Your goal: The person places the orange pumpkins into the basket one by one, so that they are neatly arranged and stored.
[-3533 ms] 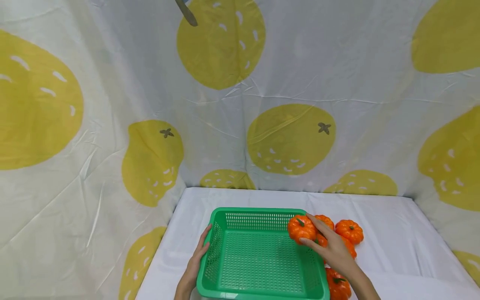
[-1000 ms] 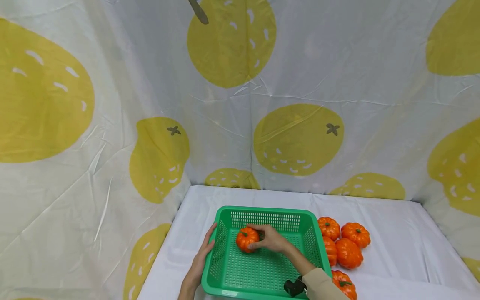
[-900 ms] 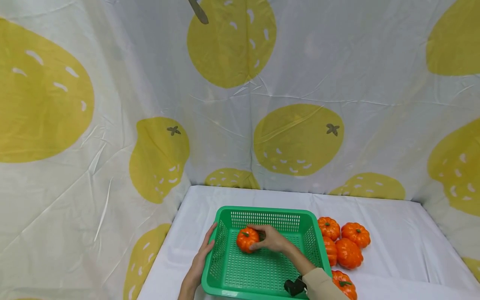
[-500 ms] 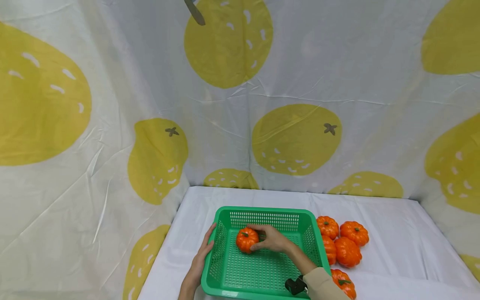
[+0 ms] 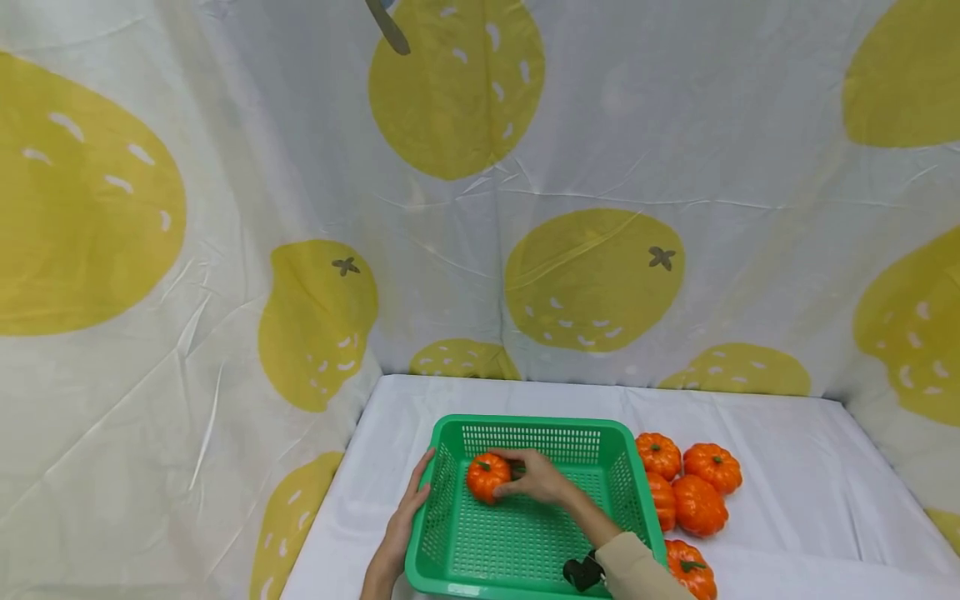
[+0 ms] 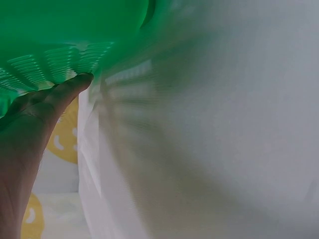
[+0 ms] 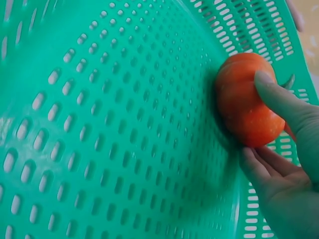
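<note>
A small orange pumpkin [image 5: 488, 477] with a green stem is inside the green plastic basket [image 5: 517, 586], toward its left side. My right hand [image 5: 538, 478] holds it from the right, thumb on the near side and fingers on the far side. In the right wrist view the pumpkin [image 7: 247, 102] is between thumb and fingers, close to the perforated bottom. My left hand [image 5: 401, 523] rests against the outside of the basket's left wall, its fingers extended. The left wrist view shows that hand [image 6: 37, 117] touching the slotted wall from outside.
Several more orange pumpkins [image 5: 701, 506] lie grouped on the white cloth [image 5: 795, 500] along the basket's right side. One pumpkin [image 5: 690, 568] sits nearer the front. A lemon-printed curtain [image 5: 420, 275] stands behind and to the left.
My right hand has carried the pumpkin from over the basket's right edge down to the left part inside, then slightly farther left. My left hand stays at the basket's left side.
</note>
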The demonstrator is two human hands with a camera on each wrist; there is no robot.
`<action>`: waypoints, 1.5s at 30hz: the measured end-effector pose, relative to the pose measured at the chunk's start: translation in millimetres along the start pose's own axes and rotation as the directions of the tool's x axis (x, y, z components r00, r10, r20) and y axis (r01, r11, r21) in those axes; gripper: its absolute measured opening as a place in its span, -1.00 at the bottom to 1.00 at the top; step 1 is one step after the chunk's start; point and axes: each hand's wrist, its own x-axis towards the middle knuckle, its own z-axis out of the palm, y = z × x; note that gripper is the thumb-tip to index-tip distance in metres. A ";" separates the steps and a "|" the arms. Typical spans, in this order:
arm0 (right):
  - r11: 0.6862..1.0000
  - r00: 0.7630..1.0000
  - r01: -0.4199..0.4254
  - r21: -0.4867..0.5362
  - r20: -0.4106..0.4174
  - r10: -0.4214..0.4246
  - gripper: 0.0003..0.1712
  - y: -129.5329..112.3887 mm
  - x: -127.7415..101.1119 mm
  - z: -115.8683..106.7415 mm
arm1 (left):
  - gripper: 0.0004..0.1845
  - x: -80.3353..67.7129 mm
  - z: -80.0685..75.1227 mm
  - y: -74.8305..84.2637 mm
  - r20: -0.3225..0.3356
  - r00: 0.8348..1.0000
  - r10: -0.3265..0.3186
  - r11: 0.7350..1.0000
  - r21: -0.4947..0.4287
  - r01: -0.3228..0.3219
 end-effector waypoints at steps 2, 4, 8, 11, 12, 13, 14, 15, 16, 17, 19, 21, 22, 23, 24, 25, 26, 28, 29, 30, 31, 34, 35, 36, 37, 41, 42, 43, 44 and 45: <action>1.000 1.000 -0.010 0.008 -0.009 0.010 -0.21 -0.8 1.9 2.5 | -0.43 0.1 -0.2 -0.1 0.000 1.000 -0.004 1.000 -0.003 0.004; 1.000 1.000 -0.019 0.012 -0.020 0.019 -0.21 -1.7 3.5 4.8 | -0.43 0.4 -0.3 -0.3 0.002 1.000 -0.003 1.000 -0.003 0.003; 1.000 0.999 -0.017 0.000 -0.042 0.017 -0.21 -2.0 6.8 9.5 | -0.43 0.6 -0.4 -0.3 0.002 1.000 -0.002 1.000 0.003 0.002; 1.000 0.999 0.003 0.006 -0.051 -0.003 -0.21 -1.7 9.4 12.7 | -0.43 0.3 -0.7 -0.4 0.002 1.000 0.000 1.000 0.000 0.000; 1.000 0.999 0.008 0.010 -0.053 -0.007 -0.21 -1.7 10.2 13.7 | -0.43 0.1 -0.7 -0.4 0.003 1.000 0.000 1.000 -0.001 0.000; 1.000 0.998 0.010 0.009 -0.055 -0.009 -0.21 -1.8 10.9 14.7 | -0.43 -0.1 -0.8 -0.5 0.006 1.000 0.001 1.000 -0.003 -0.001; 1.000 0.998 0.008 0.010 -0.057 -0.007 -0.21 -2.2 11.4 15.3 | -0.43 -0.2 -0.8 -0.4 0.011 1.000 0.001 1.000 -0.005 -0.001; 1.000 0.998 0.009 0.006 -0.061 -0.008 -0.21 -2.6 11.8 16.0 | -0.43 -0.3 -0.8 -0.4 0.016 1.000 0.002 1.000 -0.007 -0.002; 1.000 0.998 0.006 -0.006 -0.066 -0.006 -0.21 -3.2 12.2 16.8 | -0.43 -0.5 -0.9 0.0 0.021 1.000 0.003 1.000 -0.007 -0.003; 1.000 0.997 0.005 -0.018 -0.072 -0.007 -0.21 -3.8 12.6 17.4 | -0.42 -0.6 -0.8 0.3 0.025 1.000 0.004 1.000 -0.008 -0.004; 0.999 0.997 0.006 -0.048 -0.082 -0.010 -0.21 -4.6 13.3 18.8 | -0.42 -0.8 -0.8 0.9 0.028 1.000 0.003 1.000 -0.007 -0.003; 0.998 0.996 0.003 -0.063 -0.090 -0.009 -0.19 -5.2 14.0 19.9 | -0.42 -0.7 -0.7 1.4 0.030 1.000 0.004 1.000 -0.007 -0.004; 0.998 0.996 0.001 -0.068 -0.091 -0.008 -0.19 -5.7 14.3 20.4 | -0.43 -0.7 -0.7 1.5 0.028 1.000 0.004 1.000 -0.006 -0.004; 0.998 0.996 0.002 -0.070 -0.092 -0.009 -0.19 -5.9 14.6 20.7 | -0.43 -0.7 -0.6 1.7 0.028 1.000 0.004 1.000 -0.006 -0.003; 0.997 0.996 0.000 -0.071 -0.090 -0.007 -0.18 -6.1 14.7 21.0 | -0.43 -0.7 -0.5 1.7 0.026 1.000 0.003 1.000 -0.005 -0.002; 0.998 0.996 -0.005 -0.069 -0.087 -0.001 -0.18 -6.6 14.7 21.0 | -0.43 -0.7 -0.4 1.8 0.025 1.000 0.003 1.000 -0.003 -0.003; 0.998 0.996 -0.007 -0.064 -0.084 0.002 -0.17 -6.6 14.5 21.0 | -0.43 -0.8 -0.3 1.9 0.024 1.000 0.002 1.000 -0.002 -0.002; 0.998 0.997 -0.008 -0.055 -0.071 0.004 -0.17 -6.9 13.9 20.3 | -0.43 -1.3 -0.4 1.7 0.019 1.000 -0.003 1.000 0.003 0.003; 0.999 0.998 -0.010 -0.047 -0.064 0.007 -0.17 -6.8 13.5 19.8 | -0.43 -1.7 -0.6 1.6 0.016 1.000 -0.005 1.000 0.006 0.005; 0.999 0.998 -0.010 -0.035 -0.055 0.008 -0.17 -6.8 13.0 19.2 | -0.42 -2.1 -0.8 1.5 0.013 1.000 -0.007 1.000 0.007 0.007; 1.000 0.999 -0.010 -0.027 -0.048 0.009 -0.17 -6.8 12.3 18.3 | -0.42 -2.4 -0.9 1.5 0.012 1.000 -0.008 1.000 0.009 0.008; 1.000 0.999 0.005 -0.002 -0.032 -0.005 -0.19 -6.6 10.3 16.1 | -0.42 -2.9 -1.7 1.4 0.007 1.000 -0.010 1.000 0.012 0.010; 1.000 1.000 0.012 0.001 -0.029 -0.012 -0.20 -6.3 9.7 15.7 | -0.42 -2.9 -1.9 1.3 0.008 1.000 -0.009 1.000 0.014 0.009; 1.000 0.999 0.020 0.006 -0.027 -0.020 -0.21 -6.1 9.2 15.3 | -0.42 -2.9 -2.0 1.4 0.008 1.000 -0.010 1.000 0.014 0.010; 1.000 0.999 0.025 0.008 -0.027 -0.024 -0.22 -5.8 8.7 15.0 | -0.43 -2.9 -2.0 1.5 0.011 1.000 -0.009 1.000 0.014 0.009; 0.999 0.999 0.035 -0.010 -0.030 -0.035 -0.26 -4.7 7.9 14.3 | -0.42 -2.5 -1.1 2.1 0.027 1.000 -0.011 1.000 0.009 0.011; 0.999 0.999 0.036 -0.014 -0.031 -0.036 -0.27 -4.5 7.9 14.2 | -0.42 -2.6 -0.7 2.5 0.030 0.999 -0.013 1.000 0.005 0.013; 0.999 0.999 0.037 -0.020 -0.032 -0.037 -0.27 -4.1 8.4 14.2 | -0.42 -2.6 -0.5 2.7 0.034 0.999 -0.013 1.000 0.006 0.013; 0.999 0.999 0.035 -0.027 -0.032 -0.036 -0.27 -3.9 8.9 14.2 | -0.42 -2.5 -0.4 2.9 0.035 0.999 -0.015 1.000 0.005 0.014; 0.999 0.999 0.035 -0.028 -0.033 -0.036 -0.27 -3.2 9.5 14.3 | -0.42 -2.2 -0.3 2.9 0.036 0.999 -0.014 1.000 0.003 0.014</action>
